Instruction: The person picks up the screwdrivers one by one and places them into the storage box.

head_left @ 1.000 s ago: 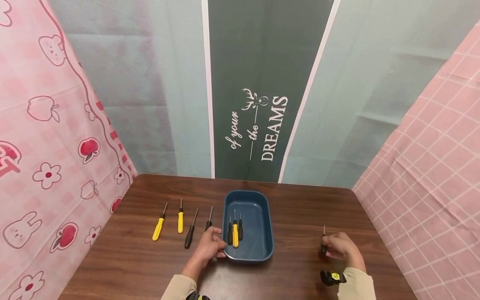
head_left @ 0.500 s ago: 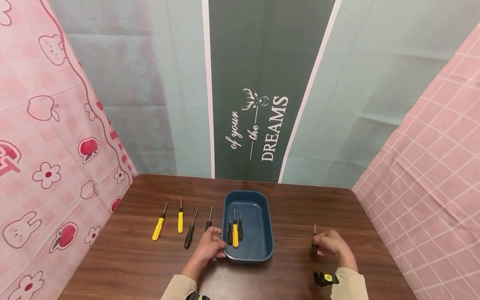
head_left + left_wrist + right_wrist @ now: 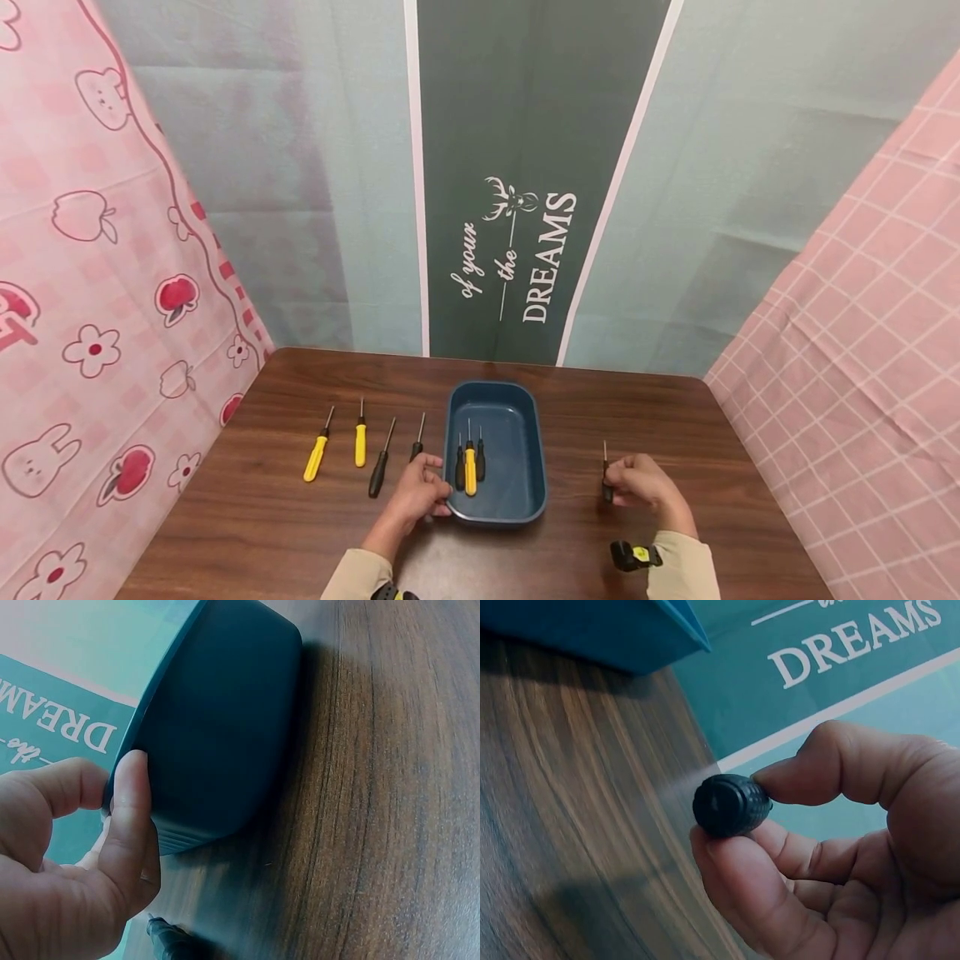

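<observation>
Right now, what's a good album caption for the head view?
Left hand grips a blue rectangular tray while the right hand pinches a black-handled screwdriver.

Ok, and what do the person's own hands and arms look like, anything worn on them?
The left hand and right hand are ungloved. Beige sleeves cover the forearms, ending short of the wrists. The right wrist carries a black device with a yellow-green patch; a similar one on the left is partly cut off.
</observation>
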A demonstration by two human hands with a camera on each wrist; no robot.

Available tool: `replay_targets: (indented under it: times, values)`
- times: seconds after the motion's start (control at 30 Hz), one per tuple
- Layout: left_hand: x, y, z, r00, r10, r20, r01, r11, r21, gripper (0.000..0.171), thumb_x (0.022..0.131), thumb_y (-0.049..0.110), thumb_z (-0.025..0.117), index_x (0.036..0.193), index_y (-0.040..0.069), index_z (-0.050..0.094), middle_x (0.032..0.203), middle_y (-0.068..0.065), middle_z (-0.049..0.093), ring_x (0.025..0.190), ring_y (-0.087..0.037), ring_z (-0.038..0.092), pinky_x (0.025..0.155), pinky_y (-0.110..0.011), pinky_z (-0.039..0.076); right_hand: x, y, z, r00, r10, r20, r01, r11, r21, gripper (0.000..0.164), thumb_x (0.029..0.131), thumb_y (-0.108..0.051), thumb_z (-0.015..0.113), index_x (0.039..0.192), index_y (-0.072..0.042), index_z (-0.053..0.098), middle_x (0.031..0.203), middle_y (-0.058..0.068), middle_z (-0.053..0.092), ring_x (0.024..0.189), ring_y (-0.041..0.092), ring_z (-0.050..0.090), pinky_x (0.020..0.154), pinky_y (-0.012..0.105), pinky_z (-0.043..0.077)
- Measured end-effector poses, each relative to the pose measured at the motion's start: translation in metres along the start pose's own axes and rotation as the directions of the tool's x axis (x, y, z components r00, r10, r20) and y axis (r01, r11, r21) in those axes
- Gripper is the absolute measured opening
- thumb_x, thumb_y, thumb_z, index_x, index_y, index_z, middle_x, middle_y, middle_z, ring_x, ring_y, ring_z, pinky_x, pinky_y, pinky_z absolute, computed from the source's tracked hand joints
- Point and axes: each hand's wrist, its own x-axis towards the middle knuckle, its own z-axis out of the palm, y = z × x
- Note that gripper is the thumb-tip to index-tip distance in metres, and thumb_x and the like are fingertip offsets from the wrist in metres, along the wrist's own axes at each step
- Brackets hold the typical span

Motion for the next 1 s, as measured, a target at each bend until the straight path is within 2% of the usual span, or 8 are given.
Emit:
replay_targets:
  times: [0.13, 0.37, 0.67, 0.73, 0.9, 1.0]
  values:
    - [0.0, 0.0, 0.0, 1.0, 0.002, -0.002, -0.002, 1.0, -0.005, 0.044, 0.074, -0.013, 0.055, 0.113, -0.012, 0.035, 0.071, -0.01, 0.049, 0.047, -0.014, 0.054, 0.047, -0.029, 0.054, 0.002, -0.003, 0.005, 1.0, -0.015, 0.025, 0.014, 1.0, 0.011, 0.014, 0.081, 0.0, 0.055, 0.089, 0.012, 0.054, 0.074, 0.007, 0.054, 0.063, 0.016, 0.056, 0.057, 0.031, 0.056]
    - [0.001, -0.002, 0.0, 1.0, 0.0, 0.006, 0.0, 1.0, -0.003, 0.043, 0.075, -0.013, 0.054, 0.113, -0.012, 0.035, 0.072, -0.009, 0.049, 0.047, -0.014, 0.054, 0.047, -0.029, 0.054, 0.004, -0.006, 0.015, 1.0, -0.008, 0.029, 0.008, 1.0, -0.001, 0.011, 0.079, 0.001, 0.056, 0.086, 0.009, 0.055, 0.072, 0.007, 0.053, 0.062, 0.015, 0.055, 0.055, 0.029, 0.055]
    - [-0.021, 0.031, 0.004, 1.0, 0.008, 0.011, -0.008, 1.0, 0.0, 0.04, 0.076, -0.014, 0.053, 0.111, -0.015, 0.034, 0.073, -0.011, 0.049, 0.049, -0.014, 0.054, 0.051, -0.031, 0.055, 0.01, -0.019, 0.029, 0.996, -0.058, 0.075, 0.057, 0.998, 0.011, 0.01, 0.079, 0.001, 0.057, 0.085, 0.009, 0.056, 0.07, 0.005, 0.055, 0.061, 0.015, 0.056, 0.055, 0.03, 0.055]
    - [-0.019, 0.028, 0.003, 1.0, 0.008, 0.012, -0.008, 1.0, -0.002, 0.04, 0.075, -0.014, 0.053, 0.111, -0.015, 0.034, 0.073, -0.011, 0.049, 0.049, -0.014, 0.054, 0.05, -0.031, 0.055, 0.012, -0.021, 0.031, 0.994, -0.068, 0.089, 0.068, 0.998, 0.009, 0.011, 0.079, 0.002, 0.057, 0.086, 0.01, 0.056, 0.07, 0.006, 0.055, 0.061, 0.015, 0.056, 0.055, 0.03, 0.055]
    - [-0.004, 0.005, 0.0, 1.0, 0.002, 0.009, -0.002, 1.0, -0.001, 0.039, 0.075, -0.013, 0.053, 0.11, -0.012, 0.035, 0.072, -0.01, 0.048, 0.048, -0.015, 0.054, 0.048, -0.031, 0.055, 0.013, -0.03, 0.04, 0.992, -0.068, 0.102, 0.069, 0.998, -0.004, 0.017, 0.079, 0.002, 0.058, 0.091, 0.013, 0.055, 0.072, 0.007, 0.055, 0.061, 0.015, 0.056, 0.056, 0.031, 0.055]
    - [0.0, -0.001, 0.0, 1.0, 0.0, 0.0, 0.0, 1.0, 0.001, 0.039, 0.076, -0.011, 0.054, 0.11, -0.011, 0.036, 0.072, -0.009, 0.048, 0.048, -0.014, 0.054, 0.047, -0.03, 0.054, 0.015, -0.035, 0.045, 0.991, -0.077, 0.112, 0.078, 0.997, 0.002, 0.016, 0.079, 0.002, 0.058, 0.091, 0.013, 0.054, 0.071, 0.007, 0.054, 0.06, 0.015, 0.056, 0.055, 0.032, 0.055]
